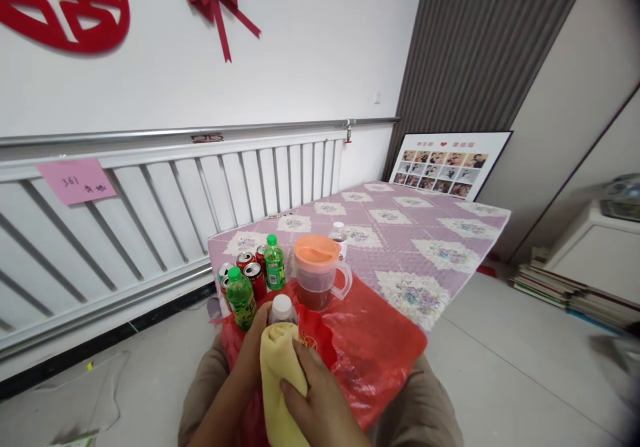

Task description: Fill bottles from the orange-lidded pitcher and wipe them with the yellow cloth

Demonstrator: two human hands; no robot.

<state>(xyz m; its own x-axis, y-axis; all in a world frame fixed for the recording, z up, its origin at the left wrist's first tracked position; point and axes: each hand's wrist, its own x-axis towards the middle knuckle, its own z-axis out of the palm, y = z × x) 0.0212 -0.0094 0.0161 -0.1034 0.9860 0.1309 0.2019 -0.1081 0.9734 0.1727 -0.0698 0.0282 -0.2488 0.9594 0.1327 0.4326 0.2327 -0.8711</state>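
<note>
My right hand (pixel 320 394) is wrapped round a folded yellow cloth (pixel 280 367), close to my body. Just beyond the cloth stands a bottle with a white cap (pixel 283 307), its lower part hidden by the cloth. My left hand (pixel 261 327) grips this bottle from the left; its fingertips are out of sight. A red scalloped dish (pixel 320 344) with gold markings lies behind my right hand. Farther back is a clear plastic pitcher (pixel 314 287) with an orange lid, holding dark liquid. A green bottle (pixel 241 300) stands just left of my left hand.
A second green bottle (pixel 275 264) and several drink cans (pixel 255 277) stand at the table's left. Behind the pitcher is another white-capped bottle (pixel 340 237). Red plastic sheeting (pixel 380 340) covers the near part of the floral tablecloth (pixel 415 294). A radiator (pixel 280 177) lines the wall.
</note>
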